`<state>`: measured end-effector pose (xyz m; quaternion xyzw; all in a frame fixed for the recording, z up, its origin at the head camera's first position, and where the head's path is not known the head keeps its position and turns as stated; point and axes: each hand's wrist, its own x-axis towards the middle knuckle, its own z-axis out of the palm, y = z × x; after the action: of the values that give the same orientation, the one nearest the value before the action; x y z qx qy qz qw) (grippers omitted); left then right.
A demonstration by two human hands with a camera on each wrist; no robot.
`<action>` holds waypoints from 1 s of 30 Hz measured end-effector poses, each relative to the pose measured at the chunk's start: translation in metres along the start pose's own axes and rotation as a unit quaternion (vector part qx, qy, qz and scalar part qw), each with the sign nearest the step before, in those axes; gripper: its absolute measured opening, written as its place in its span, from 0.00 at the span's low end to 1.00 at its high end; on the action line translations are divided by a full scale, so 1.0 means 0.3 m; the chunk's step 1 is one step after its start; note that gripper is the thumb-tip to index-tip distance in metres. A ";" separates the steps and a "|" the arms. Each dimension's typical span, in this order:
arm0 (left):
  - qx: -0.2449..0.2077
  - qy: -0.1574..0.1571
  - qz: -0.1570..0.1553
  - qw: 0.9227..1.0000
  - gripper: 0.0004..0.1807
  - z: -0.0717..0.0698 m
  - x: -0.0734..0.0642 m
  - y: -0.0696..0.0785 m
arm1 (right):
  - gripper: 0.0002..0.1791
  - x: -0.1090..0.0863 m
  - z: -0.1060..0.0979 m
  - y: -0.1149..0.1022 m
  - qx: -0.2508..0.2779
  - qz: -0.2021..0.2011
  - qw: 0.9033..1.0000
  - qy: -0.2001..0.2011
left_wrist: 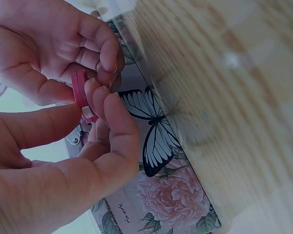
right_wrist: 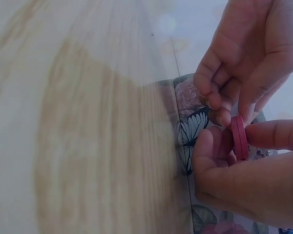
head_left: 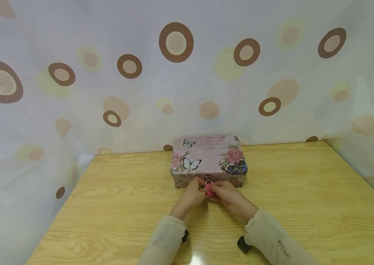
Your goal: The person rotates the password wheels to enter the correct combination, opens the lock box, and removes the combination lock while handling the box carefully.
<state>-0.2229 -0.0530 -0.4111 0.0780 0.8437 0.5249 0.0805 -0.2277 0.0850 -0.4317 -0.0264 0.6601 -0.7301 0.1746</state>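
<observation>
1. The floral box (head_left: pixel 203 152) is sitting at the middle of the desk's (head_left: pixel 120 206) back edge, its lid closed; wide stretches of wood are lying between it and the left and right edges, and more wood is running toward the front edge.
2. The patterned curtain (head_left: pixel 208 88) is hanging right behind that back edge, leaving little depth beyond the box.
3. The pink padlock (head_left: pixel 209 188) is hanging at the middle of the box's front side, its silver shackle standing up at the latch (head_left: pixel 208 177); whether it is passing through is too small to tell.
4. Both hands are meeting there: the right hand (head_left: pixel 230 195) is pinching the padlock between thumb and fingers, and the left hand (head_left: pixel 193 193) is closing its thumb and fingertips on it from the other side.
5. The head view is showing the lid's 2 butterflies on the left and the lettering on the right sleeve (head_left: pixel 277 239); the wrist views are showing the padlock edge-on.
6. Edge-on, the padlock is looking thin and rounded, with a seam; the left wrist view is adding a small pale piece on its side.
</observation>
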 end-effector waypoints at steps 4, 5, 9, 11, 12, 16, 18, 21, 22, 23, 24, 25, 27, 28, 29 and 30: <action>0.007 0.000 0.002 1.000 0.06 0.000 -0.001 -0.001 | 0.13 0.000 -0.002 0.005 0.000 -0.002 1.000 -0.002; 0.008 0.000 0.002 1.000 0.06 0.000 -0.001 -0.001 | 0.13 0.000 -0.003 0.006 0.001 -0.002 1.000 -0.003; 0.007 -0.002 0.001 1.000 0.06 0.001 -0.002 -0.003 | 0.13 0.001 -0.004 0.007 0.005 -0.002 1.000 -0.001; 0.004 -0.003 0.000 1.000 0.06 0.002 -0.002 -0.004 | 0.13 0.000 -0.004 0.006 0.007 -0.002 1.000 0.001; 0.003 -0.004 -0.001 1.000 0.06 0.003 -0.001 -0.004 | 0.13 0.000 -0.004 0.005 0.008 -0.002 1.000 0.001; 0.006 -0.005 -0.002 1.000 0.06 0.003 -0.003 -0.001 | 0.11 -0.001 -0.005 0.002 0.004 -0.006 1.000 0.001; 0.006 -0.005 -0.003 1.000 0.06 0.003 -0.003 -0.001 | 0.12 -0.002 -0.003 0.002 0.000 -0.008 1.000 0.002; 0.001 -0.004 -0.002 1.000 0.06 0.004 -0.003 -0.001 | 0.12 -0.002 0.000 0.001 -0.011 -0.006 1.000 0.009; -0.002 -0.005 -0.002 1.000 0.06 0.004 -0.003 -0.001 | 0.13 -0.003 0.002 0.001 -0.017 -0.006 1.000 0.012; -0.005 -0.004 -0.001 1.000 0.07 0.004 -0.003 -0.001 | 0.13 -0.003 0.003 0.001 -0.023 -0.005 1.000 0.016; -0.008 -0.004 0.000 1.000 0.07 0.004 -0.004 -0.002 | 0.14 -0.003 0.005 0.001 -0.031 -0.005 0.999 0.021; -0.008 -0.003 0.001 1.000 0.07 0.004 -0.004 -0.001 | 0.14 -0.003 0.006 0.002 -0.037 -0.004 0.999 0.025; -0.010 -0.003 0.003 1.000 0.08 0.004 -0.005 0.000 | 0.15 -0.003 0.008 0.002 -0.049 -0.007 0.998 0.030; -0.010 -0.002 0.004 1.000 0.08 0.003 -0.005 0.000 | 0.15 -0.004 0.009 0.001 -0.053 -0.008 0.998 0.032; -0.010 -0.002 0.005 1.000 0.08 0.004 -0.005 0.000 | 0.15 -0.005 0.010 0.001 -0.055 -0.008 0.998 0.035; -0.010 -0.002 0.005 1.000 0.08 0.004 -0.004 0.000 | 0.15 -0.005 0.010 0.001 -0.057 -0.008 0.998 0.036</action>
<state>-0.2214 -0.0522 -0.4115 0.0826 0.8378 0.5337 0.0808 -0.2253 0.0824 -0.4313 -0.0153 0.7063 -0.6933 0.1425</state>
